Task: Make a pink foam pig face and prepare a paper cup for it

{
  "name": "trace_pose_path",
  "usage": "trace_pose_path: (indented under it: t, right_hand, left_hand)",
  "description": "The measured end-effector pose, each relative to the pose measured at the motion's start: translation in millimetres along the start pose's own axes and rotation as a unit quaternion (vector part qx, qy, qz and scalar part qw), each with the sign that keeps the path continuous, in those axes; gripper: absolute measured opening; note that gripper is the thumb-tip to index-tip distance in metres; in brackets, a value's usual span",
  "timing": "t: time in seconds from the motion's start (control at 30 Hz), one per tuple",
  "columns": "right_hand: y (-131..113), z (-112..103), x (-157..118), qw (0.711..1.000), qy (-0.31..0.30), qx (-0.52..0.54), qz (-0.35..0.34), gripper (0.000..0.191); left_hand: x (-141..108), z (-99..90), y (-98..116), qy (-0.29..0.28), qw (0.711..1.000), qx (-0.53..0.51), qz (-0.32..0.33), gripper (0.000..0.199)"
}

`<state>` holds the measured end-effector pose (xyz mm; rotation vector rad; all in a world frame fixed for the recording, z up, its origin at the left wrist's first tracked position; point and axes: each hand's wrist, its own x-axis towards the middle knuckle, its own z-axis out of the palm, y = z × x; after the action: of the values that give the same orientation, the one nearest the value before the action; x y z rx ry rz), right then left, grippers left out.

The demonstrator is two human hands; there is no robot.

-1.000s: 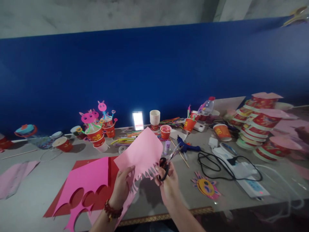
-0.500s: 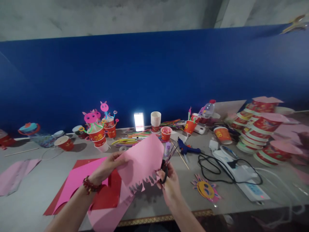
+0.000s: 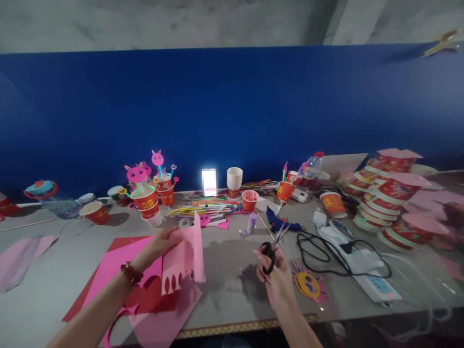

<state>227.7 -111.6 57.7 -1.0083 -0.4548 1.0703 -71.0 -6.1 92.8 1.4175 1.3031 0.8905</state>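
My left hand (image 3: 165,242) grips a light pink sheet of paper (image 3: 184,258) by its upper left part. The sheet's right side curls upward, and its lower edge has a row of pointed-oval cut-outs. Black-handled scissors (image 3: 268,256) sit in my right hand (image 3: 275,273), fingers around the handles, blades parted and pointing up and right. A small bit of pink paper seems to be at the fingertips. Beneath the left hand lie red paper (image 3: 154,292) and bright pink paper (image 3: 108,270) with rounded cut-outs. A tiny dark scrap (image 3: 242,271) rests on the table between the hands.
A glue stick (image 3: 251,223) and blue glue gun (image 3: 281,221) stand beyond the scissors. To the right are yellow paper faces (image 3: 308,284), a power strip (image 3: 366,270) with black cable and stacked red bowls (image 3: 380,208). Decorated cups (image 3: 148,203) line the back left.
The scissors have moved right, away from the pink sheet. My left hand has drawn the sheet left, and its right side now curls up. A small scrap shows on the table.
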Motion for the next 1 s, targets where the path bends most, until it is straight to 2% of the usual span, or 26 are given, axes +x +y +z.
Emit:
trace_pose_path:
  t: [0.07,0.13,0.33,0.5,0.6,0.67,0.73,0.8,0.87,1.0]
  right_hand:
    - [0.3,-9.8,1.7,1.000,0.000,-0.009,-0.009,0.040]
    - [3.1,-17.4,0.6,1.000,-0.006,-0.021,-0.007,0.039]
    - [11.5,-23.4,-10.2,0.999,-0.014,-0.049,0.013,0.042]
    - [11.6,-16.3,-13.1,0.998,-0.028,-0.047,0.014,0.043]
    - [12.5,-8.4,-12.2,0.997,-0.050,-0.049,0.019,0.041]
    - [14.9,-0.9,-11.1,0.996,-0.068,-0.046,0.031,0.039]
    - [18.8,8.9,-9.5,0.995,-0.085,-0.039,0.045,0.038]
    - [23.6,20.5,-7.6,0.993,-0.101,-0.030,0.059,0.038]
    - [28.2,32.6,-5.7,0.991,-0.111,-0.022,0.071,0.039]
    - [35.1,51.1,-1.1,0.990,-0.118,-0.013,0.078,0.039]
  left_hand:
    - [8.0,0.0,-11.3,-0.071,0.987,0.142,0.005,0.022]
    - [17.3,3.7,-20.1,-0.088,0.970,0.227,0.012,0.024]
    - [34.5,14.9,-26.7,-0.068,0.946,0.312,0.055,0.023]
    - [24.2,19.9,-24.8,-0.010,0.919,0.388,0.072,0.031]
    - [11.3,29.1,-14.7,0.034,0.905,0.401,0.141,0.033]
    - [0.6,41.0,-4.5,0.045,0.897,0.363,0.248,0.027]
    - [-10.5,57.7,4.8,-0.004,0.913,0.265,0.311,0.020]
    - [-19.6,77.0,9.8,-0.071,0.939,0.147,0.304,0.019]
    - [-24.5,95.1,9.3,-0.116,0.955,0.057,0.267,0.021]
    - [-21.6,117.0,-1.0,-0.095,0.970,-0.077,0.210,0.017]
